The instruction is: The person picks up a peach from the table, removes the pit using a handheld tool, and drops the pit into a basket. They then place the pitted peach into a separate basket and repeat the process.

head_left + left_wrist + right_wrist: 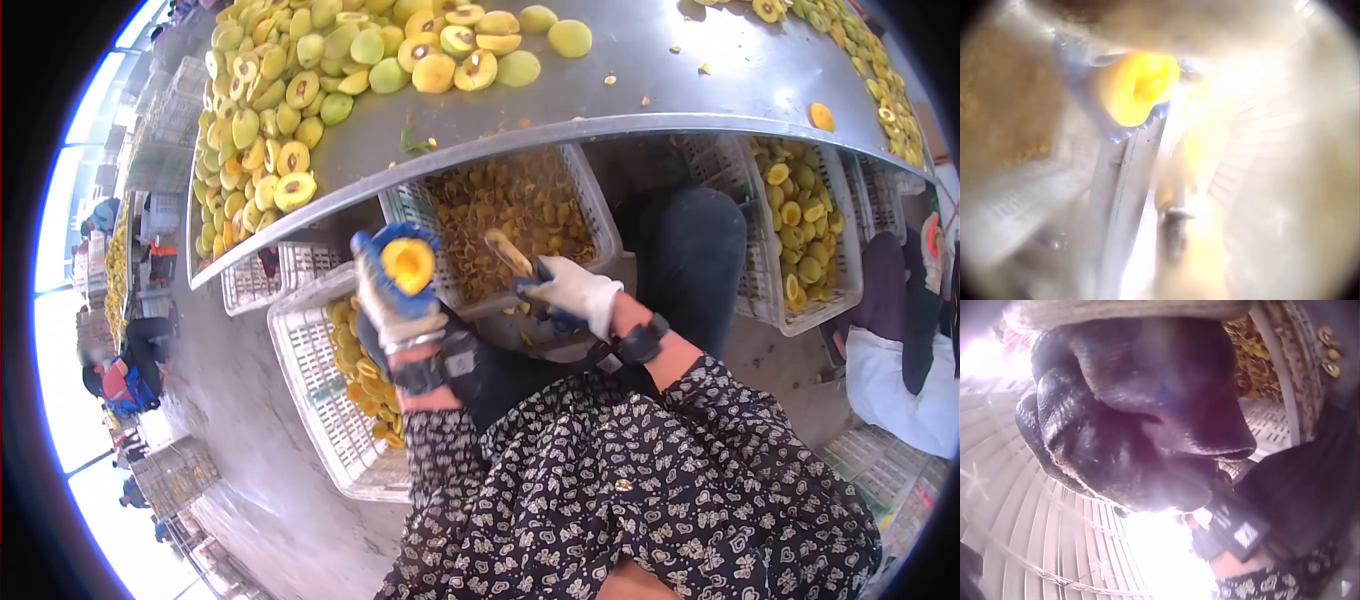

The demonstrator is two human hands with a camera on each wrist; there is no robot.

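Observation:
My left hand (392,308), in a white glove with a blue coating, holds a yellow apricot half (408,265) with its hollow cut side up. In the left wrist view, blue fingertips (1124,133) curl along the edge of that apricot half (1141,90). My right hand (578,292), gloved in white and dark blue, grips a short tan tool (510,252) that looks wooden and points up and left. The dark glove fingers (1129,419) are curled tight in the right wrist view, where the tool is hidden. Both hands are apart, in front of the table edge.
Green and yellow fruit, whole and halved, is heaped on the metal table (640,90). Beneath it a crate (597,205) contains brownish pieces. Crates of fruit halves stand at left (315,420) and right (848,240). My knee (690,250) is between crates.

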